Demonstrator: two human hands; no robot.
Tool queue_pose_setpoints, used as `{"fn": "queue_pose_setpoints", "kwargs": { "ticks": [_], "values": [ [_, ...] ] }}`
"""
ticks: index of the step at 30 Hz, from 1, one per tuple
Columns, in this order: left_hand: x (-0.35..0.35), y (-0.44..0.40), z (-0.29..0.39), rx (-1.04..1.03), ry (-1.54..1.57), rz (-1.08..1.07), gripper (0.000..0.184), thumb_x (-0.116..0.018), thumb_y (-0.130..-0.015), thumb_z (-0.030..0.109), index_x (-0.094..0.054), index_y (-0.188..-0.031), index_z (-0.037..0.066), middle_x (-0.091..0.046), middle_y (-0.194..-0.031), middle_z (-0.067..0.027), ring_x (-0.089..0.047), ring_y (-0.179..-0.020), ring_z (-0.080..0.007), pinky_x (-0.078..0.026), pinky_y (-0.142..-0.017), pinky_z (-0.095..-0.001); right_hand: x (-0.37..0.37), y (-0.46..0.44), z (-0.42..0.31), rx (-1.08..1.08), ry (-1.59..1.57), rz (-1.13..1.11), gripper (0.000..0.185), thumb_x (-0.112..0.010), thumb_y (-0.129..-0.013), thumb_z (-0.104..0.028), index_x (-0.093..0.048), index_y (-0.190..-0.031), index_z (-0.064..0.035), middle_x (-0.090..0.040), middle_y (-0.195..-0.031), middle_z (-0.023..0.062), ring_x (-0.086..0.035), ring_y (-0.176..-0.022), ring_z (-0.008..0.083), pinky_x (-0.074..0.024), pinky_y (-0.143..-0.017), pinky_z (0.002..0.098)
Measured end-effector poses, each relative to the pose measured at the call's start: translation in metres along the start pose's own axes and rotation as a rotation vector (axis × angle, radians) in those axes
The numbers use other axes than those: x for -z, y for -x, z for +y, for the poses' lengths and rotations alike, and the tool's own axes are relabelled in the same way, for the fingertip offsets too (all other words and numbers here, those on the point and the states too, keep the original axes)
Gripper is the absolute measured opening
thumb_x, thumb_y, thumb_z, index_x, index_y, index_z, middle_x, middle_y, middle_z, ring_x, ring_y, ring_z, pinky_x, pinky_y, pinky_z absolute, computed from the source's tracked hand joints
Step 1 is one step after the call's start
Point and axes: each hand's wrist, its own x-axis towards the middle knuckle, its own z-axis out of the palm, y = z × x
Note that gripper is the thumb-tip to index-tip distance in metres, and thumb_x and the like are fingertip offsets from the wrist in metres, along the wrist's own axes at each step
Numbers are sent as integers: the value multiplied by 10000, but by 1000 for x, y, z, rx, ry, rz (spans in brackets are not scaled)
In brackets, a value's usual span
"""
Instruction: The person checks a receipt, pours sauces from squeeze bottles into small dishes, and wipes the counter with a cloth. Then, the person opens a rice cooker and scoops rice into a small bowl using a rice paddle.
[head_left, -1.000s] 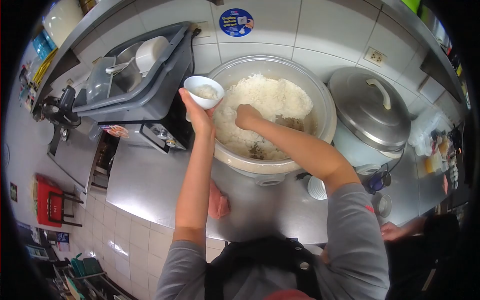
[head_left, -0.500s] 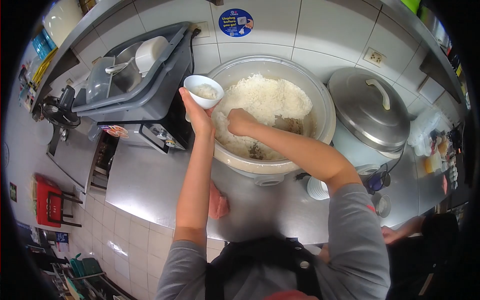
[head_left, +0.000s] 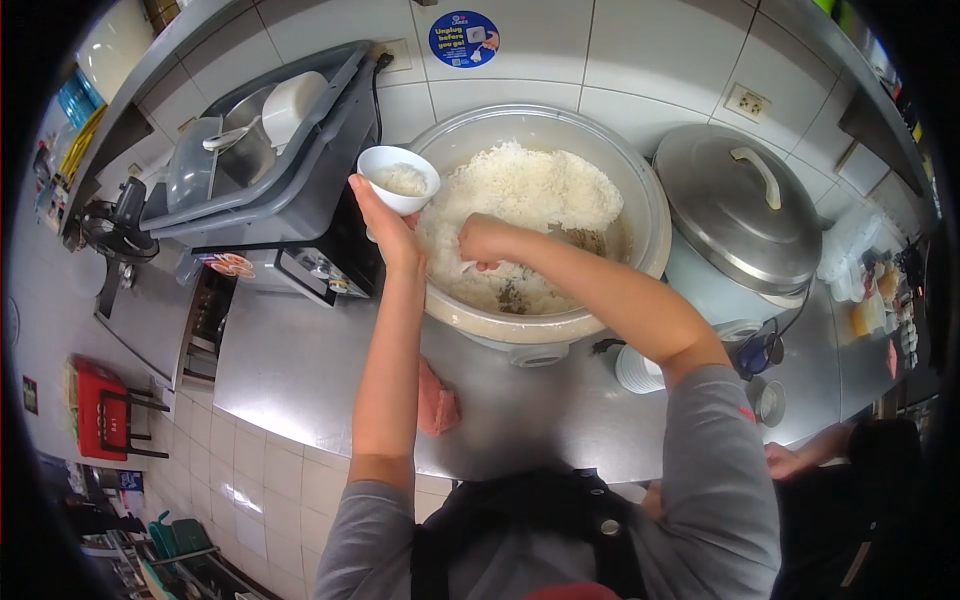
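Observation:
My left hand [head_left: 392, 225] holds a small white bowl [head_left: 398, 180] with some rice in it, at the left rim of a large round pot [head_left: 648, 200]. White rice [head_left: 540, 185] is heaped toward the back of the pot, and its bottom shows in patches. Over the rice at the pot's left side, my right hand [head_left: 486, 243] is closed, with its fingers curled under. A small white edge shows beneath the fingers, but what they grip is too hidden to name.
A lidded cooker [head_left: 740, 220] stands right of the pot. Grey tubs [head_left: 300, 185] with dishes sit on a black oven [head_left: 330, 262] at left. Stacked white bowls [head_left: 638, 370] and a reddish cloth [head_left: 436, 400] lie nearer. Another person's hand [head_left: 785, 460] is at lower right.
My right hand has shifted left and slightly down over the rice, and its fingers now show underneath. The bowl in my left hand sits slightly further left in view.

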Motion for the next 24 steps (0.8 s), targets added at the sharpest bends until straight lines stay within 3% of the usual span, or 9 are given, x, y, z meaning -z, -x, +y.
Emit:
{"fn": "queue_pose_setpoints", "kwargs": {
  "ticks": [3,9,14,17,19,20,22,24],
  "values": [
    [-2,2,3,1,45,72,709,-399,-953,653,-380,-1385,92,-518,-1301,-101,-578,-1129,-246,-504,-870,-379,18,0,15,26,-110,-43,105,-644,-796,-37,-651,-788,67,-627,-654,119,-593,-534,154,-453,-437,300],
    [-4,-1,1,-65,-30,116,743,-391,-947,664,-351,-1401,77,-493,-1319,-131,-552,-1155,-270,-499,-892,-412,71,24,33,-25,-110,107,113,-630,-805,-21,-659,-847,80,-629,-705,108,-579,-548,153,-429,-426,289],
    [-4,0,-4,137,-125,-46,769,-379,-943,676,-365,-1394,53,-543,-1270,-162,-602,-1114,-303,-542,-876,-452,116,47,10,10,-36,197,127,-618,-815,-26,-658,-869,81,-627,-720,95,-573,-557,143,-434,-435,282],
    [-7,3,0,250,-138,-177,815,-338,-931,712,-388,-1381,34,-556,-1277,-182,-617,-1120,-321,-563,-874,-475,119,49,-3,73,-173,271,138,-614,-829,-55,-671,-875,62,-621,-696,78,-581,-564,133,-446,-447,276],
    [-11,7,4,445,-44,-303,820,-308,-930,723,-395,-1392,51,-549,-1304,-174,-609,-1133,-322,-559,-884,-479,105,42,-15,115,-176,401,177,-582,-819,-57,-688,-929,32,-639,-690,104,-640,-601,190,-494,-508,308],
    [-11,6,4,444,-46,-303,820,-308,-930,723,-395,-1392,51,-549,-1304,-174,-609,-1133,-322,-559,-884,-479,95,37,-17,116,-177,400,177,-582,-819,-57,-688,-929,32,-639,-690,104,-640,-601,190,-494,-508,308],
    [-9,5,3,529,3,-369,829,-284,-925,737,-391,-1410,73,-538,-1332,-161,-579,-1183,-324,-551,-900,-488,68,31,-20,304,242,798,170,-604,-775,-40,-696,-907,15,-677,-765,160,-692,-725,244,-550,-621,375],
    [-8,4,2,562,14,-344,830,-277,-924,739,-388,-1415,79,-554,-1314,-157,-591,-1165,-321,-560,-887,-477,47,33,-25,346,351,864,194,-611,-762,-37,-698,-932,-5,-669,-807,164,-690,-775,270,-554,-667,393]
  ]
}}
